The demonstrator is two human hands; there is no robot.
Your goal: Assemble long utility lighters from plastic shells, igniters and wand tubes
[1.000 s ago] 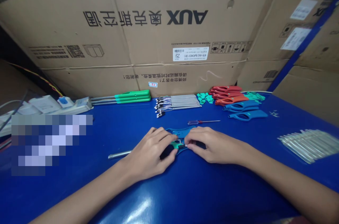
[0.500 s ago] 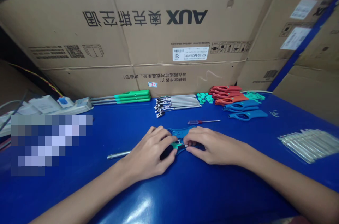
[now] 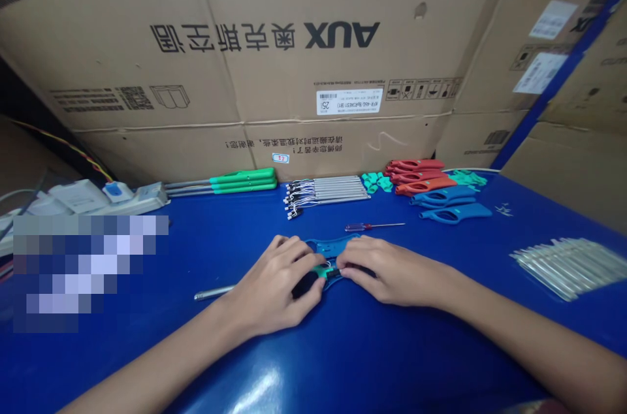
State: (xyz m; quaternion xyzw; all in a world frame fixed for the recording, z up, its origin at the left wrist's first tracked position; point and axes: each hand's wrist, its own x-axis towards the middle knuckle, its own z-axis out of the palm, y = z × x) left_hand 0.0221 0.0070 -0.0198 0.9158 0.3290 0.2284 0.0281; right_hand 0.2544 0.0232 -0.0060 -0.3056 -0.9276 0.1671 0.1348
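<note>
My left hand (image 3: 281, 283) is closed around a blue plastic lighter-handle shell (image 3: 335, 283), its thumb and fingers pressing near a small green piece (image 3: 319, 271). A silver metal tube (image 3: 213, 293) sticks out to the left from beneath that hand. My right hand (image 3: 392, 270) pinches at the end of a small black part (image 3: 333, 273) with white wire, lying in the shell. Just behind, another blue shell half (image 3: 330, 247) rests on the table. My fingers cover much of the held shell.
A screwdriver (image 3: 367, 226) lies behind my hands. Farther back are green-handled rods (image 3: 245, 180), wired silver tubes (image 3: 337, 188), green pieces (image 3: 376, 182), and red (image 3: 416, 174) and blue handle shells (image 3: 455, 213). Clear-wrapped sticks (image 3: 571, 267) lie right; a power strip (image 3: 147, 197) stands left. Cardboard (image 3: 274, 87) walls the back.
My right fingertips have shifted slightly and closed in at the black part's end. My left hand keeps its hold on the shell. The whole view has shifted a little.
</note>
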